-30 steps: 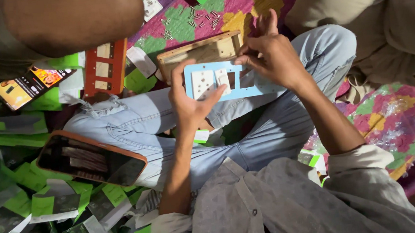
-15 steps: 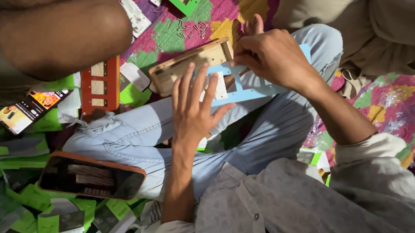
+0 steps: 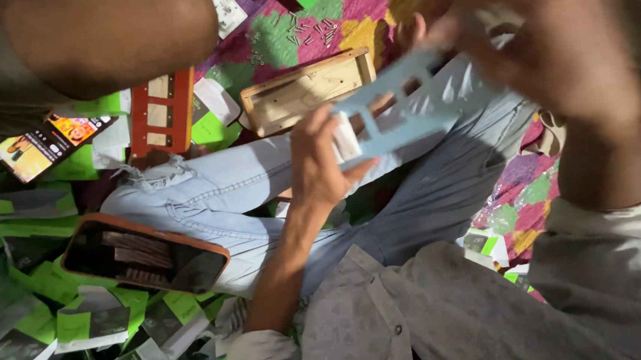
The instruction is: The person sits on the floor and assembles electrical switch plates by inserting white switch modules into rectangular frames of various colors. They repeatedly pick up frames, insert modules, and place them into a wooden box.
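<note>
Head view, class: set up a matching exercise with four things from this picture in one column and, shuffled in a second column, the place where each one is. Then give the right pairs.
Things:
1. light blue frame
2. wooden box
3. phone with lit screen
4. small screws

Places:
A. loose on the patterned cloth, above the box
B. far left, on green packets
C. held between the left hand and the right hand
D. on the cloth beside the orange-red frame

Pairs: 1-C, 2-D, 3-B, 4-A
</note>
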Demonstrator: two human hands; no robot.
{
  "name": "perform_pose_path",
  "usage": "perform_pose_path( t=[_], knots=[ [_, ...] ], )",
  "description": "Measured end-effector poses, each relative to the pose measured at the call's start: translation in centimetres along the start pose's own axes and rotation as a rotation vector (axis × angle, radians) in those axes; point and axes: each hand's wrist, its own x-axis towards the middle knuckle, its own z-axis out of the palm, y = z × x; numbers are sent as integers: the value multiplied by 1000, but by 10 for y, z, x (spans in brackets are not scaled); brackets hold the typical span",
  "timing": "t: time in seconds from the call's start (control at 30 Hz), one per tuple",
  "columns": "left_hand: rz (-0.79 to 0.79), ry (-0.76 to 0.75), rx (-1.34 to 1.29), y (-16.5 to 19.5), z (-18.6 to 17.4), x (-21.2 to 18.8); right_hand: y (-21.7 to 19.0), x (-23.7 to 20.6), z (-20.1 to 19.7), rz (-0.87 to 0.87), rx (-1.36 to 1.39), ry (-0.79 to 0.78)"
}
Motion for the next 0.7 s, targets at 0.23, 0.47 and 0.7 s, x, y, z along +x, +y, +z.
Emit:
perform_pose_path(
  t=[0.23,0.47,0.7],
  knots=[
    [-450,407,-978,-31,-27,-2,140,38,94,111,67,701],
    [-662,559,-1159,-32,-50,10,116,145,241,-85,-65,127],
    [-756,566,-1280,-30,-51,20,126,176,263,-45,-186,117]
  ],
)
